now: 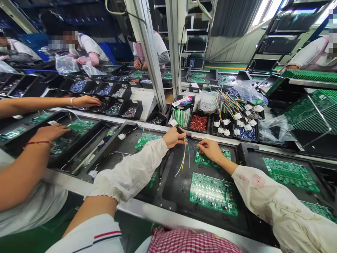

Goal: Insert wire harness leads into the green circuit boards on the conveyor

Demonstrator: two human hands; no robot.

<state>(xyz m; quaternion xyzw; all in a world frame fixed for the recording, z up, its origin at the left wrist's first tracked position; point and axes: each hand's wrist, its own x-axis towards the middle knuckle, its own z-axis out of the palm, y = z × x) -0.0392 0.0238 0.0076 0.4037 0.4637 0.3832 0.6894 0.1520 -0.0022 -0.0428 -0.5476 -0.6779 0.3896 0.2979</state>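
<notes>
Tray (173,189): black, on the line, carries green boards.
Large board (213,193): flat at the tray's near edge.
Small board (223,154): farther back, under the right hand.
Co-worker's hand (50,131): rests on the next tray to the left.
Left hand (173,137): closed around the wires.
Right hand (210,149): fingers narrowed at the wire ends; grip cannot be told.
Wires (184,156): coloured, hanging from the left hand over the tray's middle.
Red parts (198,123): binned behind.

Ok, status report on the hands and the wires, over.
Left hand pinching coloured wires. Right hand at wire ends, over small green board. Co-worker's hand on next tray, apart.
</notes>
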